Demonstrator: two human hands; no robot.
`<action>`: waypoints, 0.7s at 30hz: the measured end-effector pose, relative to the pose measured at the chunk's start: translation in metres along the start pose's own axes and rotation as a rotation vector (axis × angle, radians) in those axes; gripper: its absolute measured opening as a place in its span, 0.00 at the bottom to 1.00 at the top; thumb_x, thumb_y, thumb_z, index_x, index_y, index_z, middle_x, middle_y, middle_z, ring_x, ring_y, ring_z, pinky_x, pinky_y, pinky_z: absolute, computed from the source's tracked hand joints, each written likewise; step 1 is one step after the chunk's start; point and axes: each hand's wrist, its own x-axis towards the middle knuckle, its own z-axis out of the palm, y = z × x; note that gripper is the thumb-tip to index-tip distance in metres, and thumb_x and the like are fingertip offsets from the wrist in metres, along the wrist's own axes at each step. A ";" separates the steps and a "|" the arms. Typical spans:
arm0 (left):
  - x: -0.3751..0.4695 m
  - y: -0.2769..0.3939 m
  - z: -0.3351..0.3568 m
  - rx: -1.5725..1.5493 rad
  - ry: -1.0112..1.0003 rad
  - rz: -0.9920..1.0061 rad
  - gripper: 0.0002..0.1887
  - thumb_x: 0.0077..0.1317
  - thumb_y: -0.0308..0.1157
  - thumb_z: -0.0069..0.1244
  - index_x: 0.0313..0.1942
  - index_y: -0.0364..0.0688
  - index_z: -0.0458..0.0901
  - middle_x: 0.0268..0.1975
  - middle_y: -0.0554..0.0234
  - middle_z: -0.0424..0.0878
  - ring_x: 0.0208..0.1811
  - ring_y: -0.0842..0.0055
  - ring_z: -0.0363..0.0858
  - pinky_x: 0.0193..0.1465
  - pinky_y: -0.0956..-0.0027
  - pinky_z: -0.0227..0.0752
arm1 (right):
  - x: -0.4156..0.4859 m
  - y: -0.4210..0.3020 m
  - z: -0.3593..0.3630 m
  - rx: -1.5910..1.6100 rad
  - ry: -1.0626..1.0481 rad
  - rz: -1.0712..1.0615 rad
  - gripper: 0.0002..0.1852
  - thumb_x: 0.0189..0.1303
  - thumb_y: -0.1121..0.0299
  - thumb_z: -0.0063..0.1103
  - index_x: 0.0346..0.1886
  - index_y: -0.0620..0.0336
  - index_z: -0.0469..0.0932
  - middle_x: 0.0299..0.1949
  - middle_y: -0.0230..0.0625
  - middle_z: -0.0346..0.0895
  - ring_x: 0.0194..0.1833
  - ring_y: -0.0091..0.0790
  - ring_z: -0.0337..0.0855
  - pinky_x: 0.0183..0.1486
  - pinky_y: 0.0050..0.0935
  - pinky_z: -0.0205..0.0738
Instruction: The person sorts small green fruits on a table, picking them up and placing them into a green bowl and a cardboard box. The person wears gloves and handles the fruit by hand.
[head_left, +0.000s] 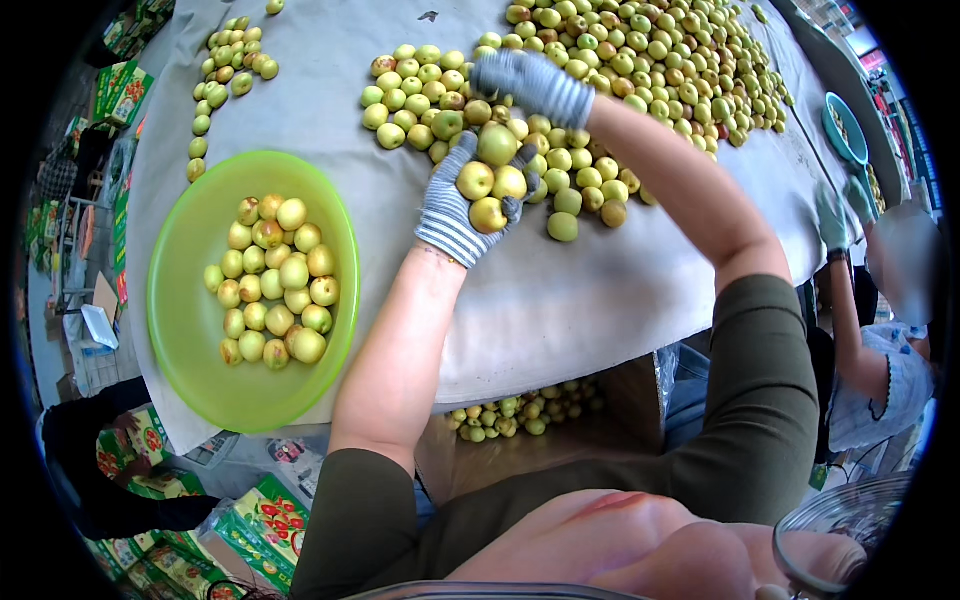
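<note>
My left hand (452, 211), in a grey knitted glove with white stripes at the cuff, is palm up and cups several yellow-green jujubes (475, 181). In a matching glove, my right hand (529, 84) reaches over the near edge of the spread of jujubes (409, 86). Motion blurs its fingers, and whether they grip a fruit cannot be made out. Left of my left forearm stands a lime-green plastic basin (184, 360), holding many jujubes (271, 283), some with brown-red patches. A larger heap of jujubes (667, 67) covers the far right of the cloth-covered table (525, 322).
A loose group of jujubes (232, 49) lies at the far left. Beneath the table's front edge, a cardboard box (622, 420) contains more. A co-worker's gloved hand (831, 217) is at the right, near a blue basin (851, 139). Printed fruit cartons (262, 525) lie at lower left, beside another person.
</note>
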 end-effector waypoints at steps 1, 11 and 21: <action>-0.002 0.002 0.002 -0.046 -0.085 -0.025 0.22 0.68 0.52 0.41 0.52 0.48 0.74 0.45 0.56 0.81 0.40 0.59 0.81 0.22 0.67 0.78 | 0.024 0.028 -0.017 -0.146 0.095 0.008 0.14 0.65 0.61 0.52 0.48 0.58 0.76 0.40 0.38 0.81 0.45 0.34 0.80 0.51 0.31 0.74; -0.010 0.000 0.003 -0.192 -0.145 0.082 0.24 0.65 0.47 0.45 0.56 0.42 0.70 0.47 0.51 0.79 0.40 0.57 0.78 0.23 0.67 0.79 | 0.056 0.103 -0.074 -0.804 0.166 0.619 0.26 0.57 0.57 0.55 0.59 0.55 0.70 0.58 0.46 0.73 0.61 0.47 0.71 0.60 0.42 0.67; 0.003 0.006 -0.005 -0.241 0.019 0.126 0.22 0.61 0.51 0.50 0.48 0.46 0.76 0.48 0.58 0.78 0.49 0.65 0.74 0.27 0.67 0.77 | -0.044 0.052 -0.028 -0.817 0.011 0.578 0.31 0.56 0.41 0.54 0.59 0.48 0.71 0.44 0.45 0.81 0.45 0.47 0.82 0.49 0.40 0.76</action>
